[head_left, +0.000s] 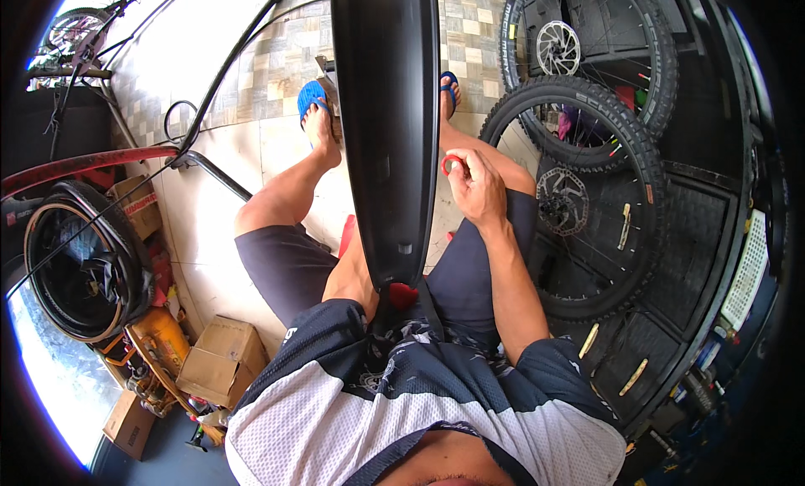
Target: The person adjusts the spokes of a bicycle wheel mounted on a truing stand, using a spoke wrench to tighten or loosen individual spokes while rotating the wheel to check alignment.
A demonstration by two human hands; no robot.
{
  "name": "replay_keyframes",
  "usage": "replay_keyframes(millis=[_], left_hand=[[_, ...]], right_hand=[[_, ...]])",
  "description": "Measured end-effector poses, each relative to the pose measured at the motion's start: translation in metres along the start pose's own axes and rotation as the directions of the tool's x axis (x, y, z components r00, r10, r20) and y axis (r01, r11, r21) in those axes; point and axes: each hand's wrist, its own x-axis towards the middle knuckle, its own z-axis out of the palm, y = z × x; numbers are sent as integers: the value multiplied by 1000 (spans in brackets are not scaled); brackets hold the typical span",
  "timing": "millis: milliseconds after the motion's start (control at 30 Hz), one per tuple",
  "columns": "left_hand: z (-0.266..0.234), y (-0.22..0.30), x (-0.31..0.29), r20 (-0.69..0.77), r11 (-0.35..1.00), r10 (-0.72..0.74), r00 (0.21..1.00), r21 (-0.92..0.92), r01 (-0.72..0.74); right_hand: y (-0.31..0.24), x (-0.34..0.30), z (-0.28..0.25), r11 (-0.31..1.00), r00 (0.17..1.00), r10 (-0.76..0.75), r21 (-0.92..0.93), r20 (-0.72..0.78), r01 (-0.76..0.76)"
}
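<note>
Pinching a small red ring [445, 164], the right hand [481, 191] has its fingers [476, 162] curled in close around it. The ring shows just right of the long black piece [386, 134] between the legs [285, 188]. The left hand is hidden (so I cannot tell what it holds).

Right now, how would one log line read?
right hand: holding red ring-shaped thing | left hand: hidden | long black trough-shaped piece: between legs | two bicycle wheels: at right
</note>
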Motion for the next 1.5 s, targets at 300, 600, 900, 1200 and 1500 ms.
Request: replay_keyframes(millis=[300,600,900,1200,1500], left_hand=[[9,18,18,9,1000,-21,1000,-20,21],[11,13,19,-18,998,-51,999,-30,50],[-33,-58,-66,-187,991,-129,974,19,135],[-68,-19,-94,-108,915,150,983,-361,-180],[-92,25,-142,270,835,377,886,-514,-199]], right_hand=[[1,-1,-1,1000,1000,4,9,15,-4],[0,-1,-1,1000,1000,5,15,15,-5],[5,1,0,997,999,-21,71,-24,23],[8,-2,4,997,1000,-18,74,-25,20],[13,-1,10,993,994,-107,48,-35,109]])
